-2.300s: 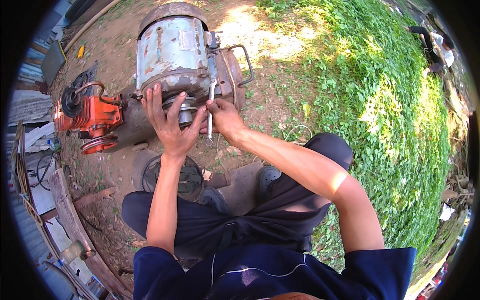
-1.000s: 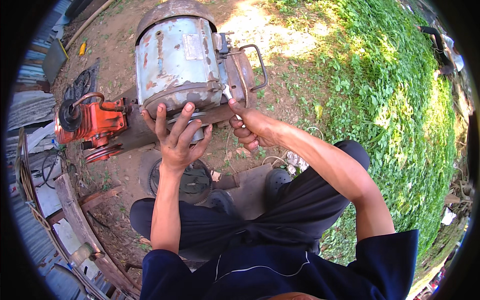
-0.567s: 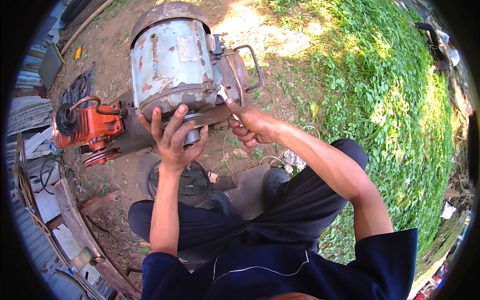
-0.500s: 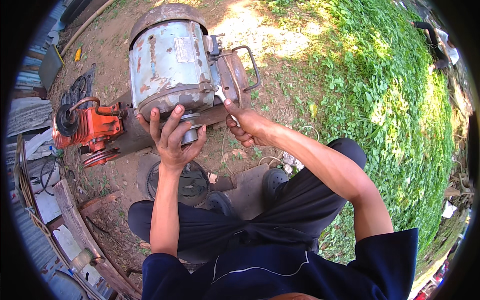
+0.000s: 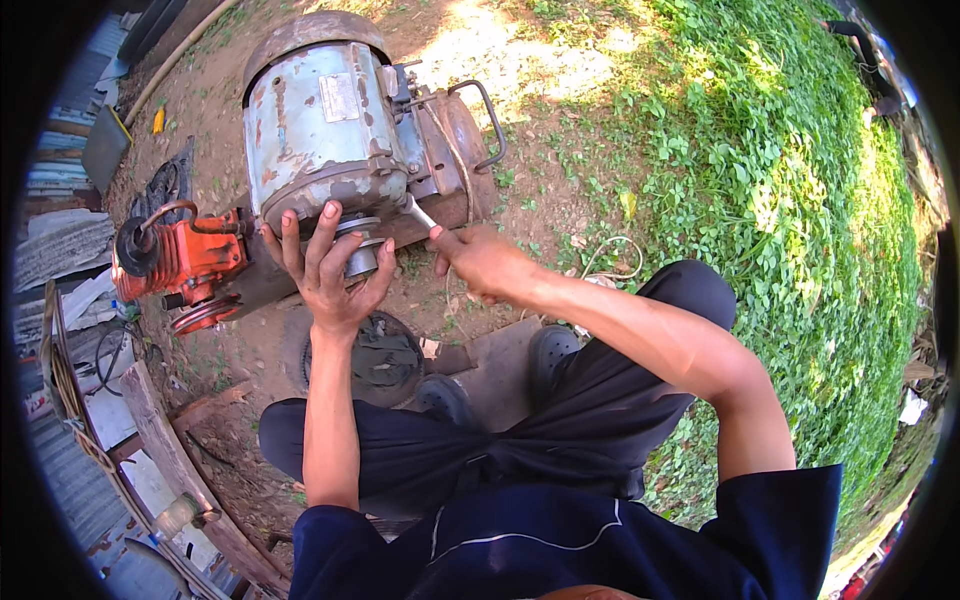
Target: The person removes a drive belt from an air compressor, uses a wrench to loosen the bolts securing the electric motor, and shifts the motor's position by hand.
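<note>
Wrench (image 5: 424,217) end now lower, against motor's (image 5: 305,115) bottom right corner; probably reseated, bite hidden. Right hand (image 5: 485,262) closed round shank. Left hand (image 5: 333,292) spread wide by pulley (image 5: 363,261), contact unclear.

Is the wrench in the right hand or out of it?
In: the right hand grips the wrench, whose shaft extends past the fingers toward the motor.

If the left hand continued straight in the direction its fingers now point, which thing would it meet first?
Most likely the near end of the blue-grey motor, directly ahead of the left hand; depth is unclear, so they may already be touching.
</note>
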Demonstrator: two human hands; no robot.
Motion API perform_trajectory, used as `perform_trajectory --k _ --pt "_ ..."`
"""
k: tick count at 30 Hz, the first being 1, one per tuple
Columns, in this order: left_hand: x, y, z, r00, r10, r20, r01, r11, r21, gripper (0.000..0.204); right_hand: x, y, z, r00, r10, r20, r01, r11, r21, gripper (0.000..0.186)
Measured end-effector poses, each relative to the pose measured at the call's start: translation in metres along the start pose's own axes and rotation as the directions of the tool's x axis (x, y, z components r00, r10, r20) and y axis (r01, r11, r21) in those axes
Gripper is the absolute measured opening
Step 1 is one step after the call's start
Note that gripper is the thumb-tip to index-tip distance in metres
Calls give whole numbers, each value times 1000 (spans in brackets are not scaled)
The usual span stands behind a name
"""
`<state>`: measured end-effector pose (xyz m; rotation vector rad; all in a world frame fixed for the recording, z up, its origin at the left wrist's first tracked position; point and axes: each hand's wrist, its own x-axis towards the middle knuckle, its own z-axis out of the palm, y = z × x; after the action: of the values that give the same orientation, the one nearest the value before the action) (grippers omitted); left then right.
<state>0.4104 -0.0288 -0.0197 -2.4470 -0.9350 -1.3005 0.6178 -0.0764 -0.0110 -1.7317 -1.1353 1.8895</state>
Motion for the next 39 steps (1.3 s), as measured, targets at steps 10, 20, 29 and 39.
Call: perform_trajectory --k 10,20,29,39 --pt "4 1 -3 1000 -3 -7 3 1000 9 36 29 -42 -99 881 -470 -52 228 519 -824 46" --pt "10 -1 -5 999 27 -46 -24 998 63 26 57 -42 -107 871 -488 52 342 530 -776 50" --pt "10 -5 8 989 59 -139 -48 996 77 18 51 -24 -77 827 -539 -157 211 558 -803 53" --pt "8 -7 15 972 30 -235 -35 999 -18 13 27 1 -35 683 -593 -427 -69 529 -846 53"
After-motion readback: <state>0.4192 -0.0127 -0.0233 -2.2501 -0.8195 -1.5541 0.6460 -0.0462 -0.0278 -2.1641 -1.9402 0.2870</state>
